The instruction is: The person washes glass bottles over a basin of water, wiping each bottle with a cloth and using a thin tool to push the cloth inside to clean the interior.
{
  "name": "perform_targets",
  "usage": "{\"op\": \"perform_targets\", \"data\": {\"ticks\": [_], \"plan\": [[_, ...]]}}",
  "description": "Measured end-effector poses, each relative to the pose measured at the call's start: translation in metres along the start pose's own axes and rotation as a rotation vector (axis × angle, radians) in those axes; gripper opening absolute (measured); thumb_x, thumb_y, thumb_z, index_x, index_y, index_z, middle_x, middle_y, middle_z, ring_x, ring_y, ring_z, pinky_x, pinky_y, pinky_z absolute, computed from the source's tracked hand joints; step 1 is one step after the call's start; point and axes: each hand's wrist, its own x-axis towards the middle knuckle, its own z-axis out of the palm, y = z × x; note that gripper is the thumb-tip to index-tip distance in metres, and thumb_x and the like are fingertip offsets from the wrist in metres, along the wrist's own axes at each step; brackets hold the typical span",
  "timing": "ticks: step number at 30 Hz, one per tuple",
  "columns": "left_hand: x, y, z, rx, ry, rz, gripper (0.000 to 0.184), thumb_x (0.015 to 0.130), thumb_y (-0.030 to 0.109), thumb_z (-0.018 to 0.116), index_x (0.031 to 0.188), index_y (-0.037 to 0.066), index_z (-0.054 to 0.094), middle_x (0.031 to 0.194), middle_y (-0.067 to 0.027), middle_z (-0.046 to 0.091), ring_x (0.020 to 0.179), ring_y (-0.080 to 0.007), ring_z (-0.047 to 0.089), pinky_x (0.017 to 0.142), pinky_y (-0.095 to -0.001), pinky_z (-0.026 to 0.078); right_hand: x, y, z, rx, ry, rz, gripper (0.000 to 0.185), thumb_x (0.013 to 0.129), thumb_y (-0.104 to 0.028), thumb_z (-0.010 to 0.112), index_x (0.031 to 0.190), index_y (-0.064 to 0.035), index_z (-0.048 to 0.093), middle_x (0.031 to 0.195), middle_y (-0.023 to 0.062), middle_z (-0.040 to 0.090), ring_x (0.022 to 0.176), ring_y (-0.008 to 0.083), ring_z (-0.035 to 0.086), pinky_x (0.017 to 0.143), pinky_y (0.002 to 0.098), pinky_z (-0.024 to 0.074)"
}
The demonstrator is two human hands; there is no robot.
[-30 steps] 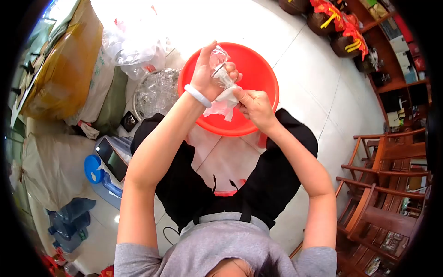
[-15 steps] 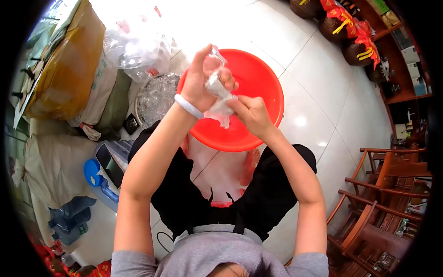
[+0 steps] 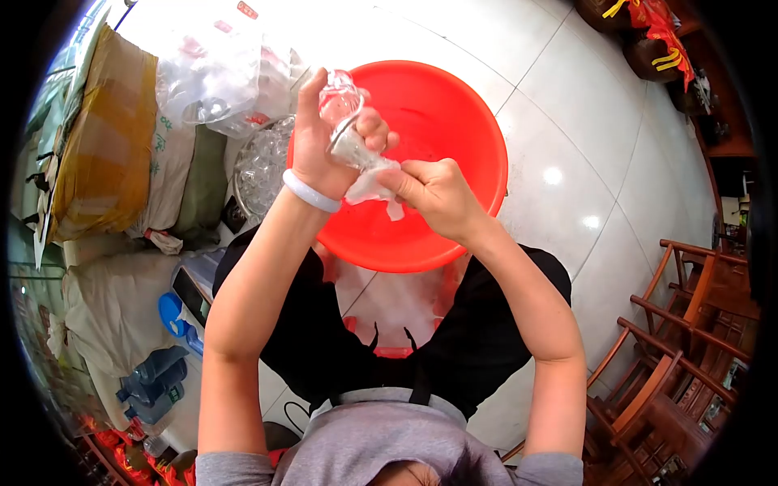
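My left hand (image 3: 314,150), with a pale bangle at the wrist, is wrapped round a clear glass (image 3: 340,97) held tilted over the large red basin (image 3: 462,146). Part of the glass is hidden by my fingers. My right hand (image 3: 444,196) pinches a thin white cloth or tissue (image 3: 370,188) at the glass's lower end. Some of that white material seems to be inside the glass; the rest hangs loose below. Both hands are above the basin, between my knees.
Left of the basin, a round metal bowl (image 3: 258,174) holds several clear glass pieces. Behind it lie clear plastic bags (image 3: 219,81). A taped cardboard box (image 3: 109,138) and sacks line the left side. Wooden chairs (image 3: 673,356) stand at right, dark jars (image 3: 648,58) at upper right.
The glass has turned in my left hand, so its rounded end and a ring-like edge now show more clearly. My right hand keeps its pinch on the white material. The whole view has shifted slightly.
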Motion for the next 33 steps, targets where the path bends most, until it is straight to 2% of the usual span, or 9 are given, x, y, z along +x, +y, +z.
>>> {"op": "perform_targets", "data": {"ticks": [4, 8, 12, 16, 17, 19, 22, 28, 33], "plan": [[-0.002, 0.001, 0.013, 0.013, -0.074, 0.141, 0.043, 0.082, 0.052, 0.048, 0.075, 0.009, 0.052, 0.054, 0.0000, 0.044, 0.050, -0.0141, 0.044, 0.063, -0.0306, 0.042, -0.002, -0.005, 0.014, 0.286, 0.186, 0.018, 0.042, 0.090, -0.033, 0.051, 0.071, 0.0029, 0.062, 0.056, 0.0087, 0.059, 0.052, 0.0100, 0.056, 0.047, 0.0265, 0.0416], [-0.003, 0.000, 0.008, 0.200, 0.075, 0.285, 0.040, 0.083, 0.049, 0.049, 0.073, 0.010, 0.050, 0.053, -0.0021, 0.047, 0.050, -0.0167, 0.047, 0.067, -0.0329, 0.044, 0.004, 0.003, 0.014, -0.173, 0.184, 0.010, 0.039, 0.090, -0.032, 0.051, 0.072, 0.0025, 0.061, 0.056, 0.0102, 0.059, 0.049, 0.0166, 0.058, 0.047, 0.0288, 0.0429], [-0.006, 0.004, -0.005, 0.233, 0.017, 0.142, 0.041, 0.084, 0.050, 0.046, 0.073, 0.010, 0.051, 0.052, -0.0035, 0.048, 0.048, -0.0180, 0.047, 0.067, -0.0336, 0.044, 0.004, 0.011, 0.012, -0.308, 0.067, -0.152, 0.040, 0.088, -0.032, 0.052, 0.070, 0.0020, 0.060, 0.054, 0.0101, 0.058, 0.049, 0.0192, 0.058, 0.047, 0.0293, 0.0436], [-0.008, 0.002, -0.013, -0.054, -0.129, -0.027, 0.044, 0.085, 0.051, 0.042, 0.076, 0.009, 0.055, 0.053, -0.0041, 0.048, 0.048, -0.0189, 0.047, 0.066, -0.0343, 0.044, -0.006, 0.003, 0.017, 0.055, 0.004, -0.064, 0.035, 0.089, -0.028, 0.054, 0.074, 0.0024, 0.062, 0.051, 0.0055, 0.055, 0.046, 0.0113, 0.052, 0.044, 0.0248, 0.0393], [-0.007, 0.003, -0.014, -0.034, -0.127, -0.042, 0.048, 0.082, 0.055, 0.045, 0.065, 0.011, 0.049, 0.052, -0.0065, 0.052, 0.050, -0.0222, 0.051, 0.069, -0.0382, 0.046, -0.008, 0.008, 0.019, 0.215, 0.003, 0.043, 0.035, 0.089, -0.028, 0.053, 0.075, 0.0025, 0.062, 0.053, 0.0035, 0.054, 0.046, 0.0081, 0.048, 0.043, 0.0229, 0.0362], [-0.013, 0.004, -0.007, -0.064, -0.088, -0.002, 0.047, 0.083, 0.054, 0.044, 0.069, 0.010, 0.052, 0.053, -0.0057, 0.051, 0.049, -0.0210, 0.049, 0.068, -0.0367, 0.045, -0.011, 0.002, 0.027, 0.511, 0.055, 0.201, 0.036, 0.091, -0.029, 0.052, 0.075, 0.0021, 0.061, 0.056, -0.0012, 0.050, 0.048, 0.0028, 0.038, 0.042, 0.0193, 0.0279], [-0.014, 0.002, -0.006, -0.116, 0.001, 0.069, 0.045, 0.082, 0.053, 0.045, 0.072, 0.010, 0.053, 0.054, -0.0058, 0.051, 0.050, -0.0201, 0.049, 0.067, -0.0355, 0.044, -0.009, 0.000, 0.036, 0.518, 0.152, 0.218, 0.036, 0.090, -0.028, 0.052, 0.077, 0.0033, 0.061, 0.054, 0.0005, 0.049, 0.048, 0.0043, 0.040, 0.042, 0.0211, 0.0303], [-0.023, -0.003, -0.007, 0.285, 0.061, 0.320, 0.038, 0.084, 0.046, 0.049, 0.075, 0.009, 0.048, 0.054, -0.0082, 0.052, 0.048, -0.0188, 0.052, 0.064, -0.0352, 0.047, -0.005, 0.007, 0.033, -0.067, 0.104, -0.003, 0.034, 0.089, -0.025, 0.054, 0.077, 0.0063, 0.059, 0.056, 0.0100, 0.057, 0.050, 0.0087, 0.052, 0.046, 0.0239, 0.0404], [-0.037, -0.001, -0.011, 0.303, -0.087, 0.237, 0.042, 0.086, 0.050, 0.041, 0.082, 0.010, 0.048, 0.053, -0.0091, 0.051, 0.046, -0.0198, 0.049, 0.062, -0.0347, 0.046, -0.013, 0.010, 0.033, 0.055, -0.032, -0.052, 0.030, 0.088, -0.021, 0.056, 0.077, 0.0056, 0.060, 0.058, 0.0091, 0.059, 0.051, 0.0085, 0.054, 0.046, 0.0233, 0.0409]]}}
